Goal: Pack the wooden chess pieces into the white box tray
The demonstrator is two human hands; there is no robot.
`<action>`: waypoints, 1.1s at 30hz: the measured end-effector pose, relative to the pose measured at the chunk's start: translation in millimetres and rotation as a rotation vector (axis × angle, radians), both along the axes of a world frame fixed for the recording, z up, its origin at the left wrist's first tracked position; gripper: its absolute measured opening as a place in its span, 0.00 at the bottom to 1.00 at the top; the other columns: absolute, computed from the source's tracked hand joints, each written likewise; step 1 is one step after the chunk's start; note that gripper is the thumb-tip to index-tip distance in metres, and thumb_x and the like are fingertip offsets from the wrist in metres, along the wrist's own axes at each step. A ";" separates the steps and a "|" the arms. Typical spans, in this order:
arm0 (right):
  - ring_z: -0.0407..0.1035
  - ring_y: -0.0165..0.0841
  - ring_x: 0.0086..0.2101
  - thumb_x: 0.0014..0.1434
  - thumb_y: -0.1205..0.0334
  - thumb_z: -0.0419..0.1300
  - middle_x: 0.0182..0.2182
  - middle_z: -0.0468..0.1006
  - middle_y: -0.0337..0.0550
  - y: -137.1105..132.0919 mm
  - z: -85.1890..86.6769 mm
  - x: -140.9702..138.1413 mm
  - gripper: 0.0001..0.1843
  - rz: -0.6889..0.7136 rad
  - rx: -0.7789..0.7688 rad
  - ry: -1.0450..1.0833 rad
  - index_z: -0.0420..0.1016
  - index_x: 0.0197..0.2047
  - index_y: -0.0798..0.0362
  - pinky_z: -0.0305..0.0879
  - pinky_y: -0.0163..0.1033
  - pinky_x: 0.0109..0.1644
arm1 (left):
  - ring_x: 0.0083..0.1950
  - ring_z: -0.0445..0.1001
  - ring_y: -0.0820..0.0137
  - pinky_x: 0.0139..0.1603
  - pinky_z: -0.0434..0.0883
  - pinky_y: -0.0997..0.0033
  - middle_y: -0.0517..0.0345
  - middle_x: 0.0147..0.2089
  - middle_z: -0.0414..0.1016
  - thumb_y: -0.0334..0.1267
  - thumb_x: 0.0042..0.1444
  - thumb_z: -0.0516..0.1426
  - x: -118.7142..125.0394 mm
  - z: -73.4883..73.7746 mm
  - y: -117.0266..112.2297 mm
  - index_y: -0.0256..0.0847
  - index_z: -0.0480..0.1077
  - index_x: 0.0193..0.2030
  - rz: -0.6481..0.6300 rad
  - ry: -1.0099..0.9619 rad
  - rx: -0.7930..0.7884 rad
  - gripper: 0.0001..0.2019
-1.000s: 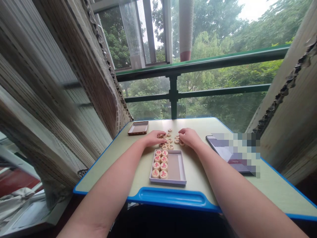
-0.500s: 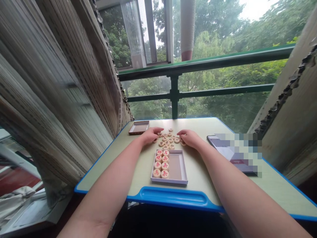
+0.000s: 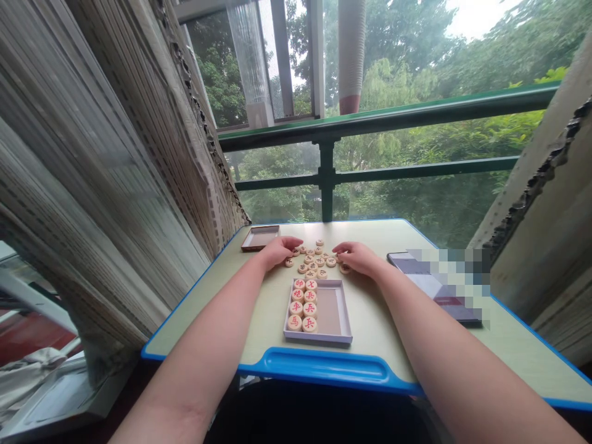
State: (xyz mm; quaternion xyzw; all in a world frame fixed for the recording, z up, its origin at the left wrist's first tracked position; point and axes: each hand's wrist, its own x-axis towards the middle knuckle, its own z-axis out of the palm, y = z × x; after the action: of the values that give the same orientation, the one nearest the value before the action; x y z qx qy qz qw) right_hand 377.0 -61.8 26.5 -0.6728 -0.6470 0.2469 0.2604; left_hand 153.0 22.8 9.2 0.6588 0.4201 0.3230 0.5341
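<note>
A white shallow box (image 3: 333, 311) lies near the table's front edge, with several round wooden chess pieces (image 3: 303, 305) in two columns along its left side. Beyond it a loose cluster of chess pieces (image 3: 316, 260) is spread on the table. My left hand (image 3: 279, 250) rests palm down at the cluster's left edge, fingers curled over pieces. My right hand (image 3: 356, 256) rests at the cluster's right edge, fingers bent onto pieces there. What either hand grips, if anything, is hidden under the fingers.
A brown box lid (image 3: 260, 237) sits at the table's far left. A dark phone-like slab (image 3: 435, 287) lies to the right. The pale green table (image 3: 462, 345) has a blue rim and handle. Curtains hang at both sides; a green railing stands behind.
My left hand has shifted slightly left and outward from the cluster's middle to its left edge. My right hand has barely moved. The view has drifted a little.
</note>
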 end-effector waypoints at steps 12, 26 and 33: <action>0.71 0.33 0.37 0.50 0.66 0.56 0.39 0.78 0.46 -0.3 0.6 -1.0 0.17 0.036 0.026 -0.015 0.77 0.43 0.56 0.64 0.32 0.39 | 0.43 0.72 0.67 0.43 0.71 0.65 0.48 0.43 0.74 0.26 0.39 0.63 2.4 -5.0 1.9 0.35 0.70 0.47 0.112 0.101 0.119 0.24; 0.70 0.33 0.37 0.49 0.68 0.55 0.44 0.76 0.47 -1.2 1.9 0.3 0.20 0.086 -0.007 -0.052 0.74 0.47 0.55 0.63 0.32 0.39 | 0.46 0.73 0.67 0.47 0.71 0.66 0.49 0.43 0.76 0.16 0.37 0.51 -9.3 -9.9 14.0 0.35 0.71 0.44 0.068 -0.035 -0.034 0.24; 0.67 0.37 0.45 0.45 0.67 0.59 0.48 0.71 0.46 -5.1 8.0 -1.0 0.27 0.166 0.005 -0.208 0.73 0.51 0.48 0.61 0.34 0.47 | 0.44 0.74 0.66 0.41 0.70 0.69 0.48 0.42 0.76 0.17 0.36 0.55 -8.9 -3.0 7.3 0.34 0.72 0.42 -0.017 0.005 -0.026 0.23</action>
State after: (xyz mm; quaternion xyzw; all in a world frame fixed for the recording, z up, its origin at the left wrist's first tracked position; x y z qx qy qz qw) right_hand 376.0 -66.9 34.5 -0.6383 -0.7245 0.1949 0.1721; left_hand 144.1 30.1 6.2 0.6561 0.4202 0.3112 0.5442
